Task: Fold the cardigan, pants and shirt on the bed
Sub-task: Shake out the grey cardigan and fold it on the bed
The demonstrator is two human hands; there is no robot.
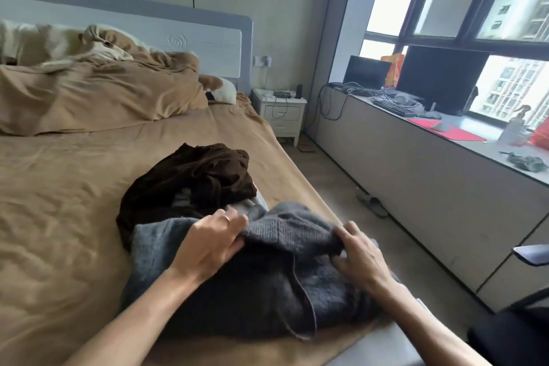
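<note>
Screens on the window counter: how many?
2: small screen at the far end of the counter; large screen nearer, behind the keyboard. More could be hidden past the right edge.

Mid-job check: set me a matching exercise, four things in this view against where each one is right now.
Things:
1. grey cardigan
2. brown garment
3. slipper
4. keyboard

Places:
A. on the floor beside the bed
B. on the window counter
C. gripped by the left hand and right hand
D. crumpled on the bed, beyond the cardigan

Pairs: 1-C, 2-D, 3-A, 4-B
</note>
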